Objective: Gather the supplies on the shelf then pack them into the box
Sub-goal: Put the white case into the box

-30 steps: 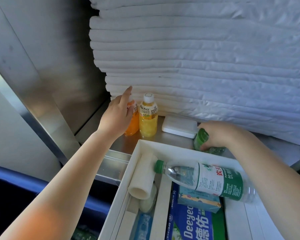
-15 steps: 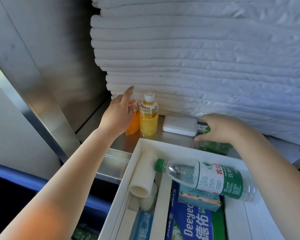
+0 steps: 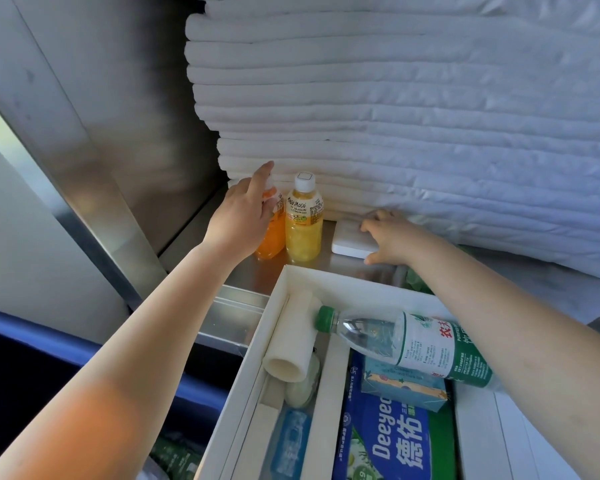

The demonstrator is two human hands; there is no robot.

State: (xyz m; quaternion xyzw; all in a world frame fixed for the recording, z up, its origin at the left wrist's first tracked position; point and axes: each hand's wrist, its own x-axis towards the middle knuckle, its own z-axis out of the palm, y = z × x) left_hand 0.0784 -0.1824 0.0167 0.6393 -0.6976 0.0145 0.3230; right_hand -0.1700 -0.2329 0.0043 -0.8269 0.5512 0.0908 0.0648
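On the metal shelf [image 3: 246, 275] an orange drink bottle [image 3: 273, 239] and a yellow Mogu Mogu bottle [image 3: 303, 226] stand side by side. My left hand [image 3: 243, 216] wraps the orange bottle, index finger pointing up. Right of them lies a flat white case [image 3: 347, 240]. My right hand [image 3: 392, 237] spans its right end, thumb at the near edge, fingers over the top. A green packet [image 3: 417, 280] lies on the shelf under my right forearm. The white box [image 3: 343, 284] below holds a water bottle [image 3: 413, 344], a white roll [image 3: 291, 341] and blue packs [image 3: 392, 434].
A tall stack of folded white linen [image 3: 430, 116] fills the shelf behind the bottles and case. A slanted metal post [image 3: 94, 188] and steel side wall close off the left. The box sits against the shelf's front lip.
My right hand let go of the green packet on the shelf and moved left onto the white case. My left hand stayed on the orange bottle.
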